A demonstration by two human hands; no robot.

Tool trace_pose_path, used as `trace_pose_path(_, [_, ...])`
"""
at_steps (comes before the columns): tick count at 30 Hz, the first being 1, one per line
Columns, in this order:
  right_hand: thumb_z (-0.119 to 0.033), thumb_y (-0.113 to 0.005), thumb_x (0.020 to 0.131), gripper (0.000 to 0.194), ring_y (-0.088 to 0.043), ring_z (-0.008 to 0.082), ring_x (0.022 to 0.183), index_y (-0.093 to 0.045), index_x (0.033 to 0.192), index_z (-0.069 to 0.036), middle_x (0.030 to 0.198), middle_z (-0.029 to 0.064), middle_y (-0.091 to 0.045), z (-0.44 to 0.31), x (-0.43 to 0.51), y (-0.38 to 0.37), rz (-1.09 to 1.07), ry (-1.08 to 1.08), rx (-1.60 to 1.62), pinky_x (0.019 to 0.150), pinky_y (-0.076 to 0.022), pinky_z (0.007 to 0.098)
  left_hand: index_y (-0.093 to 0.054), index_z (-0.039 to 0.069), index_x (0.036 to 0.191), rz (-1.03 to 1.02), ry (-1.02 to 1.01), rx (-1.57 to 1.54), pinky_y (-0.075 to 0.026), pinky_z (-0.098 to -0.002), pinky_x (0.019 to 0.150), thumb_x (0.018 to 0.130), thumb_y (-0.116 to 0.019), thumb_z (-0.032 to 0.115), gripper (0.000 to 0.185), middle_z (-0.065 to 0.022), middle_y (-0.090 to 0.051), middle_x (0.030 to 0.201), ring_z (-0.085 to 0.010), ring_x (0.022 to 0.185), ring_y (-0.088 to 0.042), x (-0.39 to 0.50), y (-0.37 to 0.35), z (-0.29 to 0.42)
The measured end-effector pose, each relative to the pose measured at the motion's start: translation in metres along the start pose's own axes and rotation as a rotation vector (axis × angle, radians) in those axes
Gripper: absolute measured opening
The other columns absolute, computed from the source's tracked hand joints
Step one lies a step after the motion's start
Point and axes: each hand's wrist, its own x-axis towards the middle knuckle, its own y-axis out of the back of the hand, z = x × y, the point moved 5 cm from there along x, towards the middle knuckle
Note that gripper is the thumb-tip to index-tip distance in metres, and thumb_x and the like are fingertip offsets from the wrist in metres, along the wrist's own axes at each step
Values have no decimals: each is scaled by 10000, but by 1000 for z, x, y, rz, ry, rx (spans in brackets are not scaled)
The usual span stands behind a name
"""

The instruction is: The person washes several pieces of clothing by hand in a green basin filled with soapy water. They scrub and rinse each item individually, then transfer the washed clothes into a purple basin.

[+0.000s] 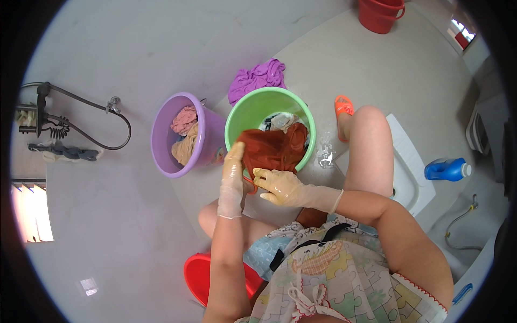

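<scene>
A wet rust-brown cloth garment (pixel 272 147) hangs over the near rim of a green plastic tub (pixel 258 97), with part of it inside. My left hand (pixel 233 161), in a translucent cream rubber glove, is at the garment's left edge; its grip is hidden from this angle. My right hand (pixel 280 186), gloved alike, is at the garment's lower edge with bent fingers; whether they pinch the cloth is unclear. Other wet clothes (pixel 282 121) lie in suds in the tub. To the left, a purple bucket (pixel 200 149) holds a pink cloth (pixel 184 120) and a tan cloth (pixel 185 149).
A purple cloth (pixel 258 78) lies on the floor behind the tub. A red basin (pixel 198 278) stands at lower left, a red bucket (pixel 375 16) at the far right. A blue bottle (pixel 446 169) is beside the white squat toilet (pixel 408 161). Water wets the floor near the tub.
</scene>
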Motion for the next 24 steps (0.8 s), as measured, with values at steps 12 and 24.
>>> trace_pose_path(12, [-319,-615,908,302,-629,311,965,-659,1062,-63,1008,140,-658,72,36,60,279,-415,360,863,-481,434,-454,3,1383,-565,-204,-423,-392,-427,1074,987,-390,582,705,-111,-520,1390,-271,1267,-503,-30,-18,113])
trace_pose_path(24, [-230,-614,922,293,-607,201,1066,-657,1109,-9,1136,108,-669,78,87,117,129,-451,765,938,-456,325,-407,12,1433,-723,-176,-439,-313,-421,1135,932,-439,654,815,-115,-422,1485,-286,1375,-382,-43,-14,166])
